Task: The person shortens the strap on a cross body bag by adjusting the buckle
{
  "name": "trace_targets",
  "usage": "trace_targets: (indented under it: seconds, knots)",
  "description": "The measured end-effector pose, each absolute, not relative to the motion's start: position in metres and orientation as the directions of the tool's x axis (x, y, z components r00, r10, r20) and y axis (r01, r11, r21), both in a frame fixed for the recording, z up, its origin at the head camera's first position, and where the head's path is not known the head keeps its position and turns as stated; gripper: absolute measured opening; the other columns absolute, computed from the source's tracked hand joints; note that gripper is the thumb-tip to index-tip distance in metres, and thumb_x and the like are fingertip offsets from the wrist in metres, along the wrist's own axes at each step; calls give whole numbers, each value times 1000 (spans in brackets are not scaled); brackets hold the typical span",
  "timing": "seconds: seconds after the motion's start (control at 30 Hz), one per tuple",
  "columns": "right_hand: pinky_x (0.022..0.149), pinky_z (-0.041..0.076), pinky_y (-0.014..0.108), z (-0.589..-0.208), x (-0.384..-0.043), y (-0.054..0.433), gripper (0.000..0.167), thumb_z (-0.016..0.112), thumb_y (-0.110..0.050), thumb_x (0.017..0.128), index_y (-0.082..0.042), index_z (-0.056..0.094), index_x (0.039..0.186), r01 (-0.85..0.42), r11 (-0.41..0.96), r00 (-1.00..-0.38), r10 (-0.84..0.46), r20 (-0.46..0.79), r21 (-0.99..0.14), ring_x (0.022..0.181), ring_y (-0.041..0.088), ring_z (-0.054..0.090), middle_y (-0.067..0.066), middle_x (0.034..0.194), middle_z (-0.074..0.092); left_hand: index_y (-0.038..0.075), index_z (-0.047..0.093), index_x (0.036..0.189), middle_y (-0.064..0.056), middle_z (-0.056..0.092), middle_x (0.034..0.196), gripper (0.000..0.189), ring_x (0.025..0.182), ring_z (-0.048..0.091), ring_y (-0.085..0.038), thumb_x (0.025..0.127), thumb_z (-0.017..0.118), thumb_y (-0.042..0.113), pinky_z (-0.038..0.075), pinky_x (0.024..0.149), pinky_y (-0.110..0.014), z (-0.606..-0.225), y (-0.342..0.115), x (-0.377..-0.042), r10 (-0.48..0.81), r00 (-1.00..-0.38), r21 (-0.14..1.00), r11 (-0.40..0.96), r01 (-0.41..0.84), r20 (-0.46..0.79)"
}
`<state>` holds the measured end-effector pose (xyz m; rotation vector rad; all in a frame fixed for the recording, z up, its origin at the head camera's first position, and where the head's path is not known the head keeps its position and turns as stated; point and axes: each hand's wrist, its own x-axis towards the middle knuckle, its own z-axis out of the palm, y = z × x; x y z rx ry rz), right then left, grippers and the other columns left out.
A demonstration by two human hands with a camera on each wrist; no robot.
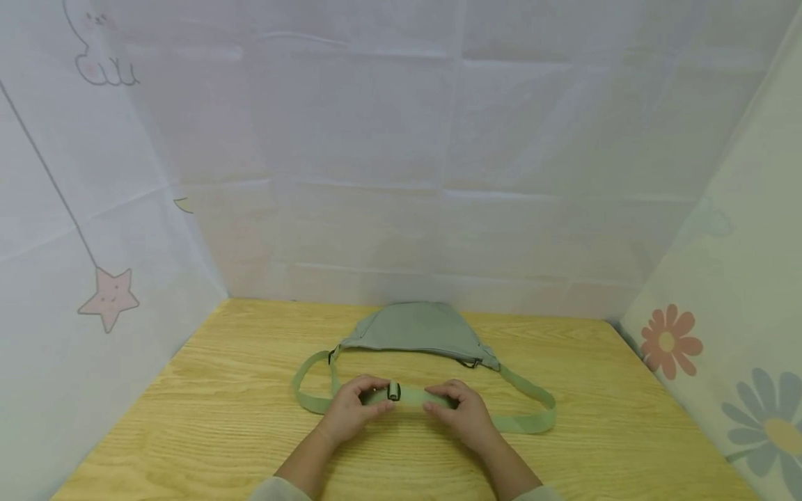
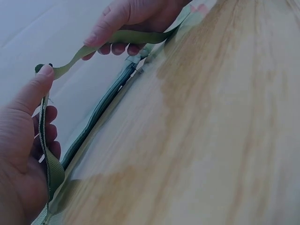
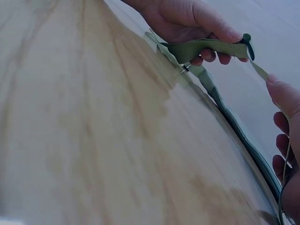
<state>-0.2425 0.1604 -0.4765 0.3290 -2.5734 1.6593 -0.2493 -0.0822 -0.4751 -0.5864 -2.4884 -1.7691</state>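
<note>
A grey-green waist bag [image 1: 416, 327] lies at the back of the table, its zip edge facing me. Its light green strap [image 1: 529, 422] loops forward on both sides. My left hand [image 1: 354, 407] pinches the strap between thumb and fingers beside a dark buckle [image 1: 393, 391]. To the right of the buckle, my right hand [image 1: 464, 412] pinches the same strap, and a short stretch of webbing runs between the hands. In the left wrist view the strap [image 2: 140, 37] passes from one hand to the other, raised off the table.
The wooden table [image 1: 250, 445] carries the bag. White cloth walls [image 1: 401, 174] stand behind and to the left, with a printed star [image 1: 109, 299]. A flowered cloth [image 1: 752, 278] hangs at the right. A black strap adjuster [image 1: 331, 356] sits near the bag's left end.
</note>
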Motion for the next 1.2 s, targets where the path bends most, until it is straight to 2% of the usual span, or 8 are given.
trace_targets:
  seconds: [0.17,0.33,0.43,0.63,0.73,0.93,1.1,1.2]
  knots:
    - [78,45,21,-474,-241,157,29,80,-25,81,-13,75,107,-206,381,-976,-149,160,-901,88,5,56,2,99,65,8,70,114,-8,68,114,34,108,59,-22,83,78,21,45,88,-21,-475,-82,-250,286,-933,922,255,293,217]
    - [77,45,21,-473,-239,155,32,79,-26,82,-13,73,110,-250,423,-964,-192,183,-871,89,5,54,2,101,64,7,69,115,-8,68,116,35,111,58,-23,84,78,20,45,90,-21,-473,-82,-249,295,-933,938,210,274,206]
    - [76,45,21,-475,-239,152,35,79,-29,83,-14,72,114,-296,468,-950,-239,203,-833,88,5,52,1,104,64,7,69,114,-9,68,116,34,110,59,-20,84,78,19,45,90,-22,-474,-83,-248,304,-927,936,206,287,218]
    - [81,46,21,-477,-240,145,38,79,-34,82,-18,72,115,-331,511,-936,-285,208,-793,96,6,56,-5,106,65,9,70,114,-8,67,119,33,110,58,-10,84,78,20,43,94,-21,-475,-82,-248,321,-918,926,218,309,231]
    - [81,46,21,-477,-240,142,34,79,-32,83,-19,73,113,-323,500,-938,-281,203,-804,95,6,56,-6,104,65,9,70,114,-7,67,120,33,111,57,-8,84,78,21,42,95,-20,-475,-82,-247,327,-918,926,222,306,225]
    - [75,46,20,-476,-240,140,30,79,-27,83,-14,74,109,-266,413,-957,-224,186,-871,87,3,55,3,104,66,7,69,115,-8,68,119,34,109,57,-10,85,77,20,43,92,-20,-473,-82,-247,332,-917,929,215,300,219]
    - [79,47,20,-476,-240,139,30,80,-26,82,-11,74,108,-243,367,-963,-200,179,-898,91,4,57,5,105,67,7,69,114,-9,68,117,33,109,58,-16,85,77,19,44,90,-21,-474,-82,-248,336,-917,927,223,301,217]
    - [80,47,19,-477,-241,138,31,80,-26,81,-12,74,108,-234,367,-965,-196,171,-900,92,4,57,4,105,67,7,70,113,-9,68,116,33,109,59,-16,84,78,21,44,91,-21,-475,-82,-248,336,-917,922,241,303,214]
